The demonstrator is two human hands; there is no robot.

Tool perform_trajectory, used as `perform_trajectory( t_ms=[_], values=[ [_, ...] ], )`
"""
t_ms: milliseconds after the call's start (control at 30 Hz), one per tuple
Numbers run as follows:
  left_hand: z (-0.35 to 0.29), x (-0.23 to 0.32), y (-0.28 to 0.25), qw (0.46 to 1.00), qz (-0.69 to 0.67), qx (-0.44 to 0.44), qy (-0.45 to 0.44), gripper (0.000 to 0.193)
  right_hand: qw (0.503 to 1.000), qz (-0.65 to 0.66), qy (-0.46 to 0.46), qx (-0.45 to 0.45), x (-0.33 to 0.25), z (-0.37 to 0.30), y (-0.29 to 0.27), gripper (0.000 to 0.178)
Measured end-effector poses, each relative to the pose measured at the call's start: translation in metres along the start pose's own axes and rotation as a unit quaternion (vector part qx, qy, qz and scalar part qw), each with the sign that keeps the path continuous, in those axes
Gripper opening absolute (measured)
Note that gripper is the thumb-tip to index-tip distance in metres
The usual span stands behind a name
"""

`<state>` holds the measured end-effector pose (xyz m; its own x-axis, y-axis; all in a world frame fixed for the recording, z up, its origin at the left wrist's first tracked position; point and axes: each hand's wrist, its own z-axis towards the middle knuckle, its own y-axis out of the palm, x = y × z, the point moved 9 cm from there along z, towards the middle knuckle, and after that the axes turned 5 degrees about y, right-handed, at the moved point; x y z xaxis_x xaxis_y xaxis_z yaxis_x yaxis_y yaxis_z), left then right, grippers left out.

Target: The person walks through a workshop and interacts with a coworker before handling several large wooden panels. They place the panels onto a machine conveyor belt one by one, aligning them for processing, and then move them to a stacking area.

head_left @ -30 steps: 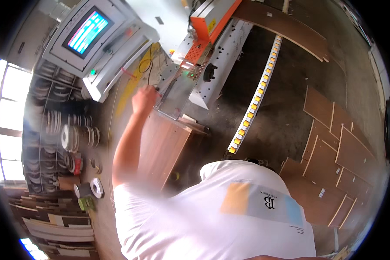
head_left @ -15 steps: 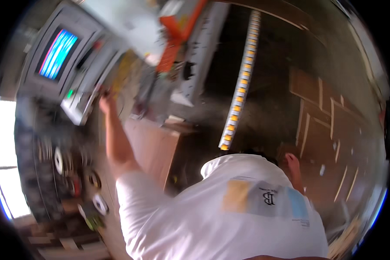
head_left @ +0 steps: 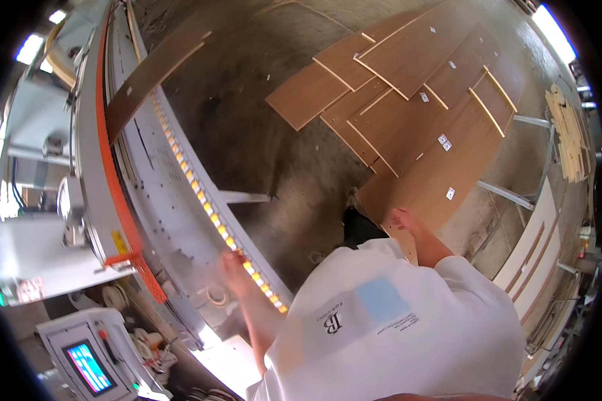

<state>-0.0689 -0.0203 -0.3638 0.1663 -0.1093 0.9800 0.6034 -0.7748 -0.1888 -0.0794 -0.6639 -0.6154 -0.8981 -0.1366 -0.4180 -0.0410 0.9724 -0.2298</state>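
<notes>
My left hand (head_left: 234,271) is smeared by motion beside the strip of yellow and white rollers (head_left: 197,190) along the machine's edge. Whether it touches the strip, or how its fingers lie, I cannot tell. In front of my body, my right hand (head_left: 408,220) is over the near end of a brown board (head_left: 415,180). Its fingers are loosely bent and partly apart, and I see nothing in them. Contact with the board cannot be made out.
Several brown boards (head_left: 448,73) with pale edges lie overlapped at the right. One narrow brown board (head_left: 150,70) lies across the long machine (head_left: 160,220). A control box with a lit screen (head_left: 90,364) stands at lower left. White panels (head_left: 535,257) are at far right.
My view has turned to the right. My left hand has left the control box and is now beside the rollers. My right hand has come forward over the brown board.
</notes>
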Motion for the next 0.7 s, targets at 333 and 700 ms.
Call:
perform_trajectory(
  t_ms=[333, 700],
  values=[
    [-0.1, -0.089, 0.296, 0.82, 0.172, -0.522, -0.161, 0.019, 0.965, 0.256, -0.017, 0.047, -0.151, 0.178, -0.101, 0.037],
    [-0.113, -0.112, 0.284, 0.76, 0.336, -0.488, -0.266, 0.025, 0.896, 0.414, -0.046, 0.153, -0.321, 0.379, -0.267, 0.075]
  ],
)
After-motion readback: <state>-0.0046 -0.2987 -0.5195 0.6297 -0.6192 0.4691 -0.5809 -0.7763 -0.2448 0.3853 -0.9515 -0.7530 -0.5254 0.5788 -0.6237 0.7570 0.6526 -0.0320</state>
